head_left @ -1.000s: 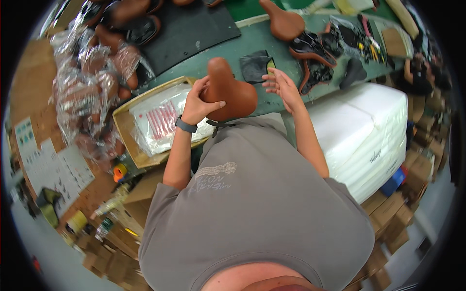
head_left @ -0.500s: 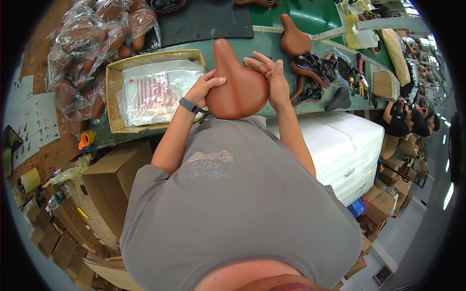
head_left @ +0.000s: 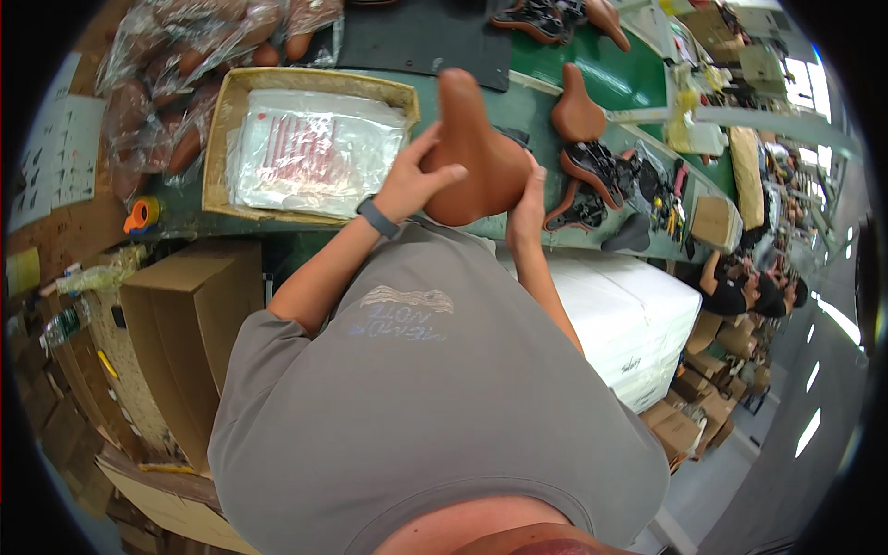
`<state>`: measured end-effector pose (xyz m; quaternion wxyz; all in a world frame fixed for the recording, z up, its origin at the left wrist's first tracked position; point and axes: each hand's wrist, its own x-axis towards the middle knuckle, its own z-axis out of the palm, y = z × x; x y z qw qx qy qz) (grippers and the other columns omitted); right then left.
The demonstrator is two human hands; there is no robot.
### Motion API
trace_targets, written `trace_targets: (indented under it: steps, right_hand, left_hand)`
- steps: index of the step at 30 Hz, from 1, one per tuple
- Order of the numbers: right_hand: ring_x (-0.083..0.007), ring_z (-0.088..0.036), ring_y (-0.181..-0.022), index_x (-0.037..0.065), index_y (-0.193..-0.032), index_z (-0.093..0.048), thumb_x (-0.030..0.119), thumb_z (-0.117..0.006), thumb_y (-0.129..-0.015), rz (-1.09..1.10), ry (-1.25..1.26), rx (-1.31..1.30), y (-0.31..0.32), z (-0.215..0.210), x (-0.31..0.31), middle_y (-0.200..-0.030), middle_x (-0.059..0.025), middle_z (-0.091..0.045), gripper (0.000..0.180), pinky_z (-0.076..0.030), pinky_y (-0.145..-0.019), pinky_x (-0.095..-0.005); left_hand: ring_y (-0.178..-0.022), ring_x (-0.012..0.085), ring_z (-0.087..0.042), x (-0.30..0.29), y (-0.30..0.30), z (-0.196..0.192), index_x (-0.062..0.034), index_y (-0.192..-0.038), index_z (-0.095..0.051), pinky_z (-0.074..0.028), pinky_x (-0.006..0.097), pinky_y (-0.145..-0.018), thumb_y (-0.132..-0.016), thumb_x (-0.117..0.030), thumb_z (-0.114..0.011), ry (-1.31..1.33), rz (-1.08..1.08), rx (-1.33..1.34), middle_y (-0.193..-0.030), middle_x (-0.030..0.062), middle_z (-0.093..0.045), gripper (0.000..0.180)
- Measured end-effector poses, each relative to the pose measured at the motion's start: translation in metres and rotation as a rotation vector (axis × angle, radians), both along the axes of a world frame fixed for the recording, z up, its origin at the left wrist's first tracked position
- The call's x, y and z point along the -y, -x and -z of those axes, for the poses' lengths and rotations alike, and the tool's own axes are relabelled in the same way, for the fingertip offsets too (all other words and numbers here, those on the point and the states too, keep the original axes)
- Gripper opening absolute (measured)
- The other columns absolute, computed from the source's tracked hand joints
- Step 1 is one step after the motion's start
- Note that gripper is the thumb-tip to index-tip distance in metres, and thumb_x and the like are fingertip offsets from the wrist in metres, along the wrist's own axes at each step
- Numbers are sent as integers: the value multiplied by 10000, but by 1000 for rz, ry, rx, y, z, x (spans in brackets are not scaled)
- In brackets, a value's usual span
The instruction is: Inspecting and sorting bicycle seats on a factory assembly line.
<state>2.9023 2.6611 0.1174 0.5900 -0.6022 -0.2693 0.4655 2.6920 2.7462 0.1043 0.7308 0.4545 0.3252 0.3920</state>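
I hold a brown leather bicycle saddle (head_left: 476, 153) up in front of my chest, above the green workbench (head_left: 527, 111), its narrow nose pointing away from me. My left hand (head_left: 416, 180) grips its left side, thumb across the top, a dark band on the wrist. My right hand (head_left: 527, 199) holds the wide rear edge on the right. To the left lies a shallow cardboard tray (head_left: 222, 139) filled with clear plastic bags (head_left: 314, 153).
More brown and black saddles (head_left: 578, 116) lie on the bench to the right among small tools. Bagged saddles (head_left: 157, 102) pile up at the left. An open cardboard box (head_left: 180, 324) stands at my left, a white box (head_left: 629, 314) at my right. Another person (head_left: 740, 291) sits far right.
I lifted the saddle off the bench and brought it closer to me, both hands shifting around it. My view swung so the tray and the bench moved right.
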Motion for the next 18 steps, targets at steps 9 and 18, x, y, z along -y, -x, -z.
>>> trace_targets:
  steps: [9, 18]
  right_hand:
    - [-488, -653, -1296, -146, -1555, -433, 410, -710, -1072, 2, 656, -1129, -72, 63, 96, -1554, -406, -503, 787, -686, -908, -444]
    - [-229, -771, -757, 74, -1096, -825, 379, -818, -961, 30, 904, -769, -53, 59, 119, -942, -103, -839, 334, -620, -751, -364]
  left_hand:
    - [-1150, 385, -699, 26, -29, 106, -138, -1419, -737, -566, 491, -981, -926, -118, -784, -974, 582, -232, -1240, 153, -756, 496]
    - [-1084, 377, -725, 29, 78, 111, -66, -1259, -732, -586, 489, -939, -890, -205, -828, -831, 74, -1102, -1213, 152, -761, 406]
